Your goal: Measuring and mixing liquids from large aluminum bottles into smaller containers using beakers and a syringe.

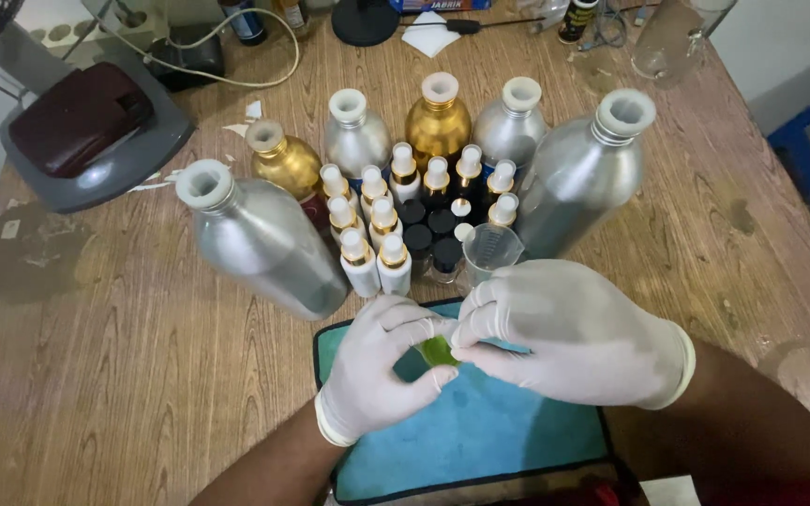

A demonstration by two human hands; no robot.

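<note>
1. Head view, the relation that matters: a small green bottle (438, 351) sits pinched between both hands above a blue mat (480, 431), at the near middle of the desk (96, 375). It lies to the right of the left hand (382, 370) and to the left of the right hand (564, 333), so the two meet on it from opposite sides. Both are touching it; neither is nearer.
2. Left hand: gloved in white, fingers curled round the bottle from the left and below, gripping it.
3. Right hand: also gloved, fingertips closed on the bottle's top and right side, grasping it too. Whether it holds a cap or the body itself I cannot tell.
4. The bottle's look: only a small patch of clear yellow-green shows between the fingers. Its long axis is hidden, so I cannot say if it is upright or tilted.
5. Around it: just beyond the hands stands a small clear measuring cup (491, 248). Behind that is a cluster of small spray bottles (377, 234) with white and gold tops and some black-capped vials (428, 234). Big silver bottles (264, 239) flank the group, and gold bottles (438, 117) stand at the back.
</note>
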